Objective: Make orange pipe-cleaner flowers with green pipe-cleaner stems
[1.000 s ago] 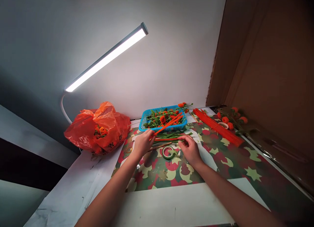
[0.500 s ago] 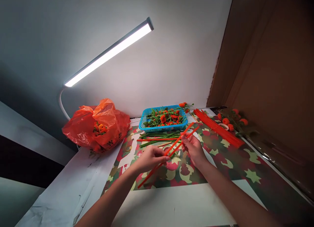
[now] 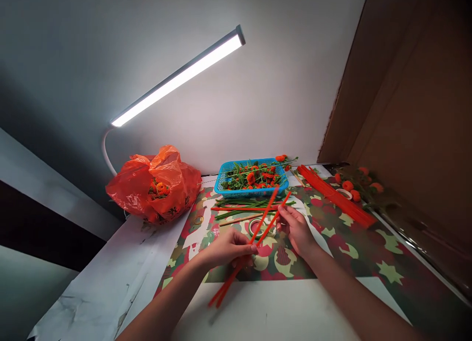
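Two orange-red pipe cleaners (image 3: 263,221) are pinched near their middle by my left hand (image 3: 234,247), between thumb and fingers. They cross there, with their upper ends spread in a narrow V and their lower ends pointing down to the left. My right hand (image 3: 295,228) has its thumb and fingertips closed on the right-hand pipe cleaner near its upper end. The other one's upper end stands free. Behind the hands lie a bunch of green pipe cleaners (image 3: 239,203), a thin wooden stick (image 3: 239,219) and a roll of tape (image 3: 254,227).
A blue basket (image 3: 250,193) of orange flowers stands against the wall. Left of it sits a red plastic bag (image 3: 129,193) with flowers, under a lit lamp (image 3: 180,80). On the right lie a red pipe cleaner bundle (image 3: 335,196) and orange flowers (image 3: 348,185) by a cardboard panel (image 3: 405,109).
My hands and the pipe cleaners have come slightly lower. The upper ends have parted, and my right hand has shifted right, onto one of them. The whole view has turned slightly left.
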